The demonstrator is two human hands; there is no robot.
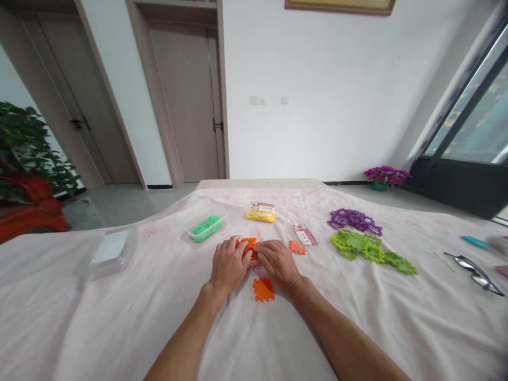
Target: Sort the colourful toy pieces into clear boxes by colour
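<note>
A: What a spread! The cloth-covered table (119, 317) takes up the whole lower view.
B: And the biggest heap on it, the lime-green pieces (357, 245), lies out on the right, with a clear container (124, 259) way over on the left!
A: Now the hands, close together at the middle: left hand (230, 264), right hand (280, 263), fingers curled in narrow!
B: Purple pieces (349, 218) sit just behind the lime heap, green pieces (207, 228) in a tray left of the hands, and the yellow pack (261, 214) beyond them.
A: But here's the action: both hands hold the orange pieces (248, 242), partly hidden by the fingers!
B: Beside the right hand, a printed card (305, 234); nearer the person, a loose orange square (264, 289); and smallest, a paler orange piece (297, 247) by the card!
</note>
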